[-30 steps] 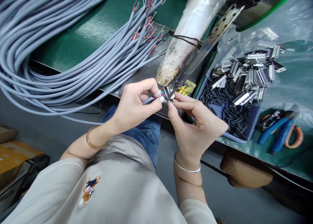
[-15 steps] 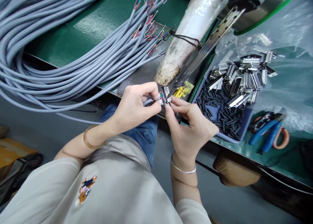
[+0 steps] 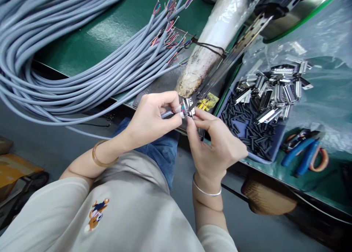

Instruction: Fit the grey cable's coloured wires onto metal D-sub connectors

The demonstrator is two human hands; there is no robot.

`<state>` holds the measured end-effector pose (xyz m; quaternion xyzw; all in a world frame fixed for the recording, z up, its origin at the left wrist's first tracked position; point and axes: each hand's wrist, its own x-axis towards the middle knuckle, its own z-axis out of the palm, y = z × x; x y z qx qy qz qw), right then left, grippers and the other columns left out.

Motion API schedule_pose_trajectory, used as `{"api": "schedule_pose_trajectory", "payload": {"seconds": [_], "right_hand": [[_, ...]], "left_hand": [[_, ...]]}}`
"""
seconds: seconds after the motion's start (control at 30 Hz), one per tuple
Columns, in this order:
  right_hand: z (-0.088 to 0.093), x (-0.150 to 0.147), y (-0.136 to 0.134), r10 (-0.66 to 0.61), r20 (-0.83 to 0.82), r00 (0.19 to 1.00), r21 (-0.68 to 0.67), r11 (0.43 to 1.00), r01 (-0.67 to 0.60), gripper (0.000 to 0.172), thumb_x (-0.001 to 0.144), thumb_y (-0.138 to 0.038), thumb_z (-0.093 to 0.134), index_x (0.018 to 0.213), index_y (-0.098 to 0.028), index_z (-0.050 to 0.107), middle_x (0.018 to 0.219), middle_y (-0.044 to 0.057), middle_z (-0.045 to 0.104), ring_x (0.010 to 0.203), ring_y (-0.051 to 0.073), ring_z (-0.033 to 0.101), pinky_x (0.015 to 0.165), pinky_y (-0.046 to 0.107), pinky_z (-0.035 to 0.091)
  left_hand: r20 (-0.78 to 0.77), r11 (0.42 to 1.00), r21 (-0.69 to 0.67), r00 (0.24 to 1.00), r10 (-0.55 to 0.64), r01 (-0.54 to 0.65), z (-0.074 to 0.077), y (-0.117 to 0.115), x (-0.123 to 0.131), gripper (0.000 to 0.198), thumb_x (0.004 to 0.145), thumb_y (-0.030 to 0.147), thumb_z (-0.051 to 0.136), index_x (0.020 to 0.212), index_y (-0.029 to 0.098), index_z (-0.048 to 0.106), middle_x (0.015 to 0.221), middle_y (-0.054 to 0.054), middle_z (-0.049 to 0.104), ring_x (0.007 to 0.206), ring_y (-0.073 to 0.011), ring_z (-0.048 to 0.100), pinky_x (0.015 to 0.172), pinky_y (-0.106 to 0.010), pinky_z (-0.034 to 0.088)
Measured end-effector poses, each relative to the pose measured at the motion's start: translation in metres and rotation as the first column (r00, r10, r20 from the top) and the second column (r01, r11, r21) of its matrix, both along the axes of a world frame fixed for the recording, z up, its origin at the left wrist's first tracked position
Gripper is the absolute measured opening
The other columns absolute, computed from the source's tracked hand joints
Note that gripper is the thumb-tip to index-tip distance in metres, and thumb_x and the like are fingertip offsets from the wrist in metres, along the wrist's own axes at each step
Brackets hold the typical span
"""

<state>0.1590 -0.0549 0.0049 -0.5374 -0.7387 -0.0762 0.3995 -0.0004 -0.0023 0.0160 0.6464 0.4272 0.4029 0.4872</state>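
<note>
My left hand [image 3: 154, 116] pinches the end of a grey cable [image 3: 167, 114], its thin coloured wires showing at the fingertips. Thumb and fingers of my right hand [image 3: 217, 145] grip a small silver multi-pin connector [image 3: 188, 103] by its lower end. The wires meet the connector between my hands, partly covered by fingertips. Just above them, the dark tip of a slim rod, seemingly a soldering iron [image 3: 209, 84], reaches down to the connector; whether it touches cannot be made out. A white plastic-wrapped, scorched-looking roll [image 3: 205, 50] tied with black cord ends right behind the connector.
A thick bundle of grey cables [image 3: 110, 67] with stripped ends lies left on the green table. To the right, a blue tray [image 3: 242, 128] holds short black tubes and several connectors [image 3: 288, 91]. Blue-handled pliers [image 3: 301, 156] lie beyond it. Yellow pieces [image 3: 205, 103] lie beside the iron.
The whole view has shifted slightly. The rod's dark tip now appears nearer the wires and the connector's lower end. Both hands keep their grips.
</note>
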Motion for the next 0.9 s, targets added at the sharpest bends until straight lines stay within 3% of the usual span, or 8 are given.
{"api": "schedule_pose_trajectory", "payload": {"seconds": [0.13, 0.3, 0.37, 0.47, 0.6, 0.73, 0.8, 0.9], "right_hand": [[-0.011, 0.006, -0.004, 0.010, 0.143, 0.990, 0.051, 0.999, -0.017, 0.016, 0.091, -0.013, 0.071, 0.082, -0.021, 0.060, 0.104, 0.003, 0.082, 0.084, 0.013, 0.080, 0.071, 0.019, 0.057], [-0.016, 0.008, -0.008, 0.029, 0.185, 0.982, 0.090, 0.995, -0.046, 0.014, 0.092, -0.013, 0.069, 0.085, -0.021, 0.060, 0.106, 0.005, 0.082, 0.082, 0.012, 0.079, 0.072, 0.019, 0.057], [-0.015, 0.008, -0.010, 0.008, 0.206, 0.978, 0.104, 0.994, -0.030, 0.014, 0.093, -0.015, 0.069, 0.084, -0.022, 0.060, 0.104, 0.004, 0.082, 0.078, 0.011, 0.078, 0.069, 0.019, 0.055], [-0.013, 0.006, -0.013, -0.020, 0.224, 0.974, 0.114, 0.993, -0.006, 0.015, 0.093, -0.015, 0.068, 0.083, -0.021, 0.059, 0.101, 0.003, 0.083, 0.074, 0.011, 0.077, 0.066, 0.019, 0.053], [-0.013, 0.004, -0.016, -0.032, 0.200, 0.979, 0.102, 0.995, 0.012, 0.015, 0.091, -0.012, 0.070, 0.084, -0.021, 0.060, 0.100, 0.004, 0.083, 0.076, 0.011, 0.078, 0.065, 0.019, 0.052], [-0.017, 0.005, -0.021, -0.038, 0.003, 0.999, 0.016, 0.999, 0.038, 0.011, 0.090, -0.013, 0.072, 0.089, -0.021, 0.065, 0.097, 0.000, 0.082, 0.077, 0.013, 0.078, 0.065, 0.020, 0.055], [-0.017, 0.008, -0.024, -0.083, -0.175, 0.981, 0.020, 0.996, 0.088, 0.008, 0.091, -0.016, 0.071, 0.093, -0.023, 0.069, 0.084, -0.004, 0.080, 0.064, 0.013, 0.075, 0.057, 0.022, 0.054], [-0.011, 0.014, -0.029, -0.096, -0.357, 0.929, 0.220, 0.958, 0.184, 0.014, 0.098, -0.029, 0.061, 0.109, -0.031, 0.070, 0.068, -0.007, 0.067, 0.040, 0.010, 0.058, 0.043, 0.027, 0.047]], "left_hand": [[-0.017, 0.999, -0.019, 0.999, -0.043, 0.042, -0.005, -0.002, -0.001, 0.015, 0.074, 0.007, 0.062, 0.066, 0.017, 0.052, 0.059, 0.006, 0.045, 0.053, -0.0047, 0.032, 0.050, -0.022, 0.025], [-0.085, 0.998, 0.032, 0.995, -0.043, 0.046, -0.008, -0.008, -0.001, 0.013, 0.076, 0.009, 0.063, 0.067, 0.016, 0.056, 0.057, 0.008, 0.041, 0.051, -0.0046, 0.027, 0.050, -0.023, 0.023], [-0.128, 0.995, 0.092, 0.991, -0.030, 0.042, -0.009, -0.012, -0.002, 0.012, 0.077, 0.008, 0.063, 0.069, 0.016, 0.059, 0.057, 0.008, 0.044, 0.051, -0.0047, 0.029, 0.051, -0.022, 0.026], [-0.193, 0.971, 0.237, 0.981, 0.008, 0.038, -0.013, -0.017, -0.005, 0.010, 0.081, 0.006, 0.065, 0.077, 0.015, 0.065, 0.068, 0.005, 0.060, 0.057, -0.0061, 0.045, 0.056, -0.021, 0.037], [-0.206, 0.859, 0.511, 0.975, 0.083, 0.035, -0.026, -0.027, -0.007, 0.008, 0.090, 0.008, 0.063, 0.090, 0.014, 0.069, 0.091, -0.005, 0.075, 0.083, -0.0125, 0.069, 0.076, -0.022, 0.054], [-0.152, 0.704, 0.710, 0.971, 0.184, -0.022, -0.037, -0.034, -0.008, 0.016, 0.096, 0.008, 0.057, 0.100, 0.014, 0.071, 0.100, -0.009, 0.080, 0.091, -0.0130, 0.075, 0.084, -0.020, 0.056], [-0.135, 0.761, 0.648, 0.978, 0.159, -0.034, -0.037, -0.033, -0.009, 0.015, 0.096, 0.008, 0.058, 0.098, 0.014, 0.071, 0.095, -0.007, 0.080, 0.087, -0.0122, 0.075, 0.082, -0.020, 0.055], [-0.103, 0.947, 0.321, 0.993, 0.062, -0.026, -0.031, -0.028, -0.011, 0.010, 0.092, 0.014, 0.063, 0.085, 0.014, 0.070, 0.077, -0.001, 0.075, 0.064, -0.0080, 0.064, 0.065, -0.019, 0.049]]}}
